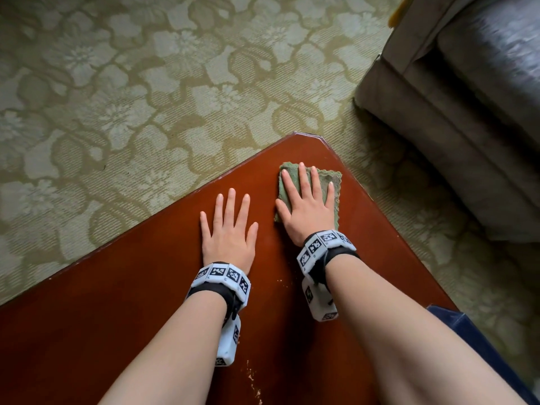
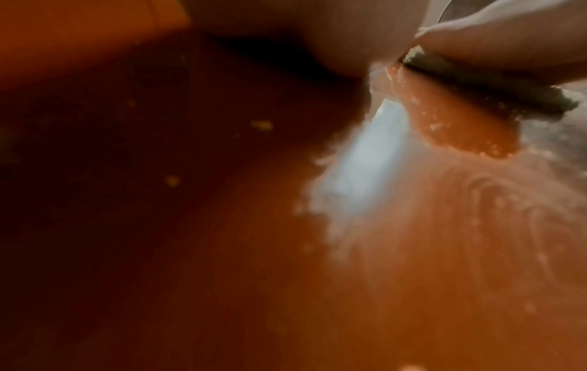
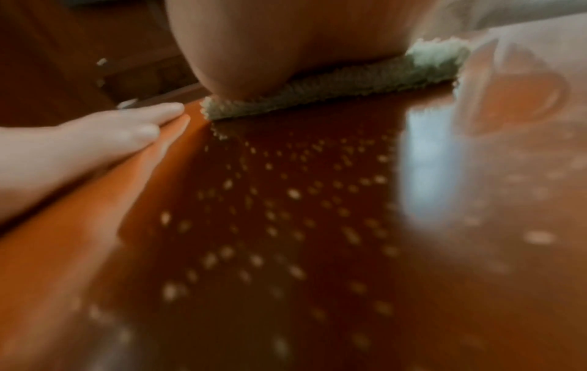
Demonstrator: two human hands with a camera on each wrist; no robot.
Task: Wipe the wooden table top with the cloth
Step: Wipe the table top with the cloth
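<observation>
A folded green cloth (image 1: 333,178) lies near the far corner of the reddish-brown wooden table top (image 1: 146,302). My right hand (image 1: 306,206) presses flat on the cloth, fingers straight and spread. My left hand (image 1: 229,229) rests flat on the bare wood just left of the cloth, fingers spread, holding nothing. In the right wrist view the cloth (image 3: 333,85) shows as a thick edge under my palm, with pale crumbs (image 3: 295,194) scattered over the wood in front. The left wrist view shows the cloth (image 2: 489,82) edge under the right hand, blurred.
Pale crumbs (image 1: 251,378) dot the table near its front. Floral green carpet (image 1: 117,97) surrounds the table. A grey upholstered sofa (image 1: 467,112) stands at the right, close to the table's right edge. Dark blue fabric (image 1: 479,346) shows at the lower right.
</observation>
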